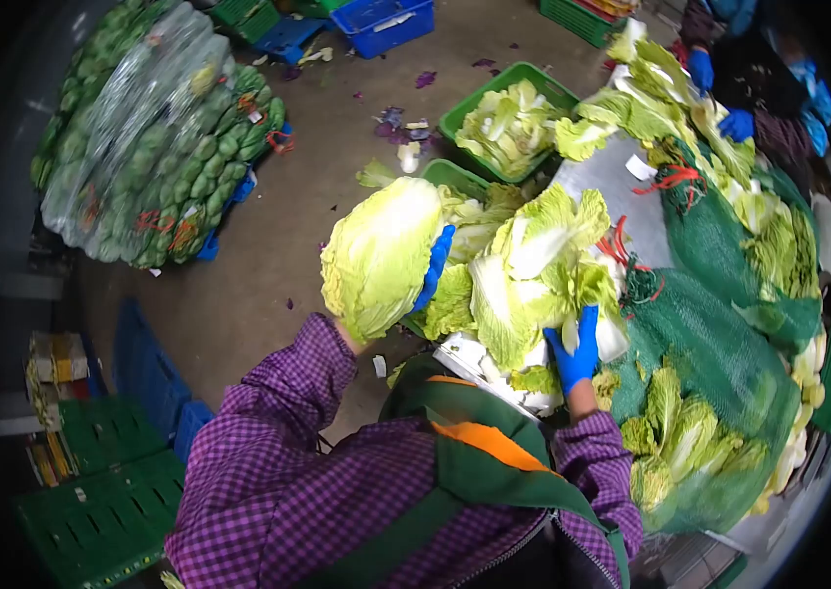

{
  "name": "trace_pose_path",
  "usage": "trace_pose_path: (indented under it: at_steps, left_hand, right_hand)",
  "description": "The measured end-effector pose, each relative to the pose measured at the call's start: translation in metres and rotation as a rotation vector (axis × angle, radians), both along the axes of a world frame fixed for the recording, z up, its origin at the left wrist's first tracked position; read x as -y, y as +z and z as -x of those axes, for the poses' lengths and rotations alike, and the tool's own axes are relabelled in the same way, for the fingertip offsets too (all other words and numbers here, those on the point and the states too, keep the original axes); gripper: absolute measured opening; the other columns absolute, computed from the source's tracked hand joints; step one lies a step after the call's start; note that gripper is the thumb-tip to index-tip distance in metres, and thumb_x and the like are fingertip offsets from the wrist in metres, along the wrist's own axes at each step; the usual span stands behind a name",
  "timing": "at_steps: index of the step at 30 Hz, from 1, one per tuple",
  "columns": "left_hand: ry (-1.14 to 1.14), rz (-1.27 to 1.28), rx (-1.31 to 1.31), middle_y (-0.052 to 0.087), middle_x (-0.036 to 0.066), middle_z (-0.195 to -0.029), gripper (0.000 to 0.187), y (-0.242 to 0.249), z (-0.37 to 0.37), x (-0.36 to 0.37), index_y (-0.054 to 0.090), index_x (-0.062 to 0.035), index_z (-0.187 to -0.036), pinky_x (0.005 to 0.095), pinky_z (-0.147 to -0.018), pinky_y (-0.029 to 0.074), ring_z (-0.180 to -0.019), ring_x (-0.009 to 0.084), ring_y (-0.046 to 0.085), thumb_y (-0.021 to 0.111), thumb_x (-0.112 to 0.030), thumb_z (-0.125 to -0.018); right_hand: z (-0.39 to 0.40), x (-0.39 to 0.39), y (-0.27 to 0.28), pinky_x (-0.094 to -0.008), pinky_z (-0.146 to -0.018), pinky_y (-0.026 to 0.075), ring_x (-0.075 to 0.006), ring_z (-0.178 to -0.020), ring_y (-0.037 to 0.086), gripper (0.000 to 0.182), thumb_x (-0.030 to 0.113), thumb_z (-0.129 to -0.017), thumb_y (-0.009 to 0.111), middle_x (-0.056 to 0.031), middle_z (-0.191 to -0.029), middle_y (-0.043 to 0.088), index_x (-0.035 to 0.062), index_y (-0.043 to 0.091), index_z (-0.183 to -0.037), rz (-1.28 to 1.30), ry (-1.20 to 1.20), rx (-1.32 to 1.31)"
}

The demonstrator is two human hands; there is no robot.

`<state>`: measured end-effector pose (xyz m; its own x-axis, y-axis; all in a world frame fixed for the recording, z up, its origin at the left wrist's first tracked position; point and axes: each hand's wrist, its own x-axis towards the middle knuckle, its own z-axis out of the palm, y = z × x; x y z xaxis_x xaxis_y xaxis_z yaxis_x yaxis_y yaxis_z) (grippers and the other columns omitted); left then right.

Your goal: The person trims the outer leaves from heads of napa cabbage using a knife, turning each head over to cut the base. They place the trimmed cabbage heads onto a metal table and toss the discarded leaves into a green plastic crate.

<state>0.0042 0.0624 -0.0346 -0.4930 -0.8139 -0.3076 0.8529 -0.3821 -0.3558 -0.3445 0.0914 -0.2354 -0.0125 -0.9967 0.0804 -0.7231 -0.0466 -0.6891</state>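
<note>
My left hand [435, 267], in a blue glove, is closed around a large pale-green napa cabbage [381, 250], held up to the left of the work surface. The cabbage covers most of that hand. Blue-gloved too, my right hand [575, 351] rests against loose napa cabbage leaves [533, 265] heaped in front of me, its thumb and fingers apart. White stem pieces [489, 368] lie beneath the leaves, close to my body. Just right of this hand is a green mesh sack [710, 344] with cabbages inside.
Green crates [571, 95] of leaves stand beyond the heap. Across the metal table [587, 187], a co-worker's blue-gloved hands [736, 125] touch cabbages. A wrapped pallet of bagged green vegetables [155, 147] stands at far left. Scraps litter the floor [283, 216]; green crates [106, 491] sit lower left.
</note>
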Motion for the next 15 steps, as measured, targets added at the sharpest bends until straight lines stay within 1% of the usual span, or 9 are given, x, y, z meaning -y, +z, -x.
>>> trace_pose_path:
  at_steps: [3,5,7,8,9,11,13,14,15]
  left_hand:
    - [0.091,0.205,0.59,0.056,0.014,-0.12,0.05,-0.016,0.001,0.003,0.041,-0.0047,-0.135,0.0398,-0.091,0.047,-0.104,0.0277,0.057,0.05,-0.032,-0.094]
    - [0.043,0.462,1.36,0.058,0.013,-0.117,0.045,-0.025,0.008,0.004,0.046,-0.0047,-0.13,0.0399,-0.09,0.047,-0.104,0.0278,0.057,0.052,-0.029,-0.093]
    - [0.023,0.821,2.255,0.06,0.013,-0.114,0.041,-0.027,0.01,0.002,0.052,-0.0048,-0.126,0.04,-0.09,0.047,-0.103,0.0279,0.058,0.054,-0.026,-0.091]
    - [0.027,0.942,2.437,0.061,0.013,-0.112,0.039,-0.024,0.01,0.001,0.054,-0.0048,-0.124,0.04,-0.089,0.047,-0.103,0.0279,0.058,0.055,-0.025,-0.091]
    - [0.036,1.023,2.518,0.062,0.013,-0.11,0.036,-0.023,0.011,-0.001,0.057,-0.0048,-0.122,0.04,-0.089,0.047,-0.103,0.028,0.058,0.056,-0.023,-0.09]
    - [0.051,1.011,2.417,0.059,0.012,-0.116,0.039,-0.015,0.009,-0.006,0.054,-0.0061,-0.125,0.0417,-0.093,0.043,-0.108,0.0283,0.054,0.055,-0.025,-0.091]
    - [0.024,0.981,2.295,0.056,0.012,-0.121,0.042,-0.017,0.017,-0.003,0.051,-0.0074,-0.128,0.0434,-0.097,0.039,-0.114,0.0285,0.05,0.055,-0.027,-0.091]
    - [0.01,0.956,2.238,0.055,0.012,-0.124,0.044,-0.02,0.023,-0.001,0.05,-0.0081,-0.129,0.0443,-0.099,0.037,-0.116,0.0287,0.048,0.054,-0.028,-0.091]
    - [-0.01,0.932,2.168,0.053,0.011,-0.127,0.045,-0.023,0.032,0.001,0.048,-0.0088,-0.131,0.0451,-0.101,0.035,-0.119,0.0288,0.046,0.054,-0.029,-0.091]
  right_hand:
    - [-0.05,0.042,0.003,-0.0355,-0.1,0.04,-0.0353,-0.124,0.046,0.089,0.024,-0.076,0.071,-0.0201,-0.15,0.021,0.0053,0.019,-0.146,-0.131,-0.075,0.128]
    - [-0.079,0.068,0.011,-0.0355,-0.1,0.04,-0.0366,-0.123,0.046,0.088,0.025,-0.075,0.069,-0.0212,-0.151,0.019,0.0039,0.02,-0.145,-0.202,-0.024,0.107]
    - [-0.107,0.094,-0.006,-0.0362,-0.102,0.038,-0.0327,-0.127,0.043,0.088,0.026,-0.073,0.074,-0.0209,-0.14,0.04,0.0023,0.027,-0.143,-0.052,0.111,-0.07]
    - [-0.118,0.105,-0.013,-0.0367,-0.096,0.043,-0.0322,-0.118,0.05,0.085,0.026,-0.073,0.075,-0.0209,-0.136,0.045,0.0021,0.029,-0.142,-0.01,0.248,-0.001]
    - [-0.123,0.112,-0.013,-0.0371,-0.089,0.048,-0.0316,-0.11,0.057,0.083,0.026,-0.074,0.075,-0.021,-0.131,0.049,0.0019,0.032,-0.141,0.032,0.361,0.057]
    - [-0.126,0.107,0.064,-0.0244,-0.052,0.047,-0.0096,-0.059,0.054,0.066,0.026,-0.076,0.075,-0.009,-0.092,0.061,0.0042,0.046,-0.131,-0.674,0.317,0.905]
    - [-0.099,0.098,0.081,-0.0255,-0.052,0.047,-0.01,-0.054,0.054,0.029,0.03,-0.079,0.071,-0.0049,-0.074,0.061,0.0088,0.065,-0.098,-0.73,0.287,0.896]
    - [-0.085,0.095,0.068,-0.0283,-0.055,0.05,-0.0117,-0.058,0.059,0.026,0.031,-0.079,0.069,-0.0069,-0.075,0.062,0.008,0.066,-0.09,-0.725,0.238,0.438]
    - [-0.075,0.082,0.031,-0.0355,-0.057,0.053,-0.0223,-0.059,0.063,0.026,0.031,-0.084,0.062,-0.0122,-0.071,0.063,0.0054,0.065,-0.09,-0.186,0.161,-0.083]
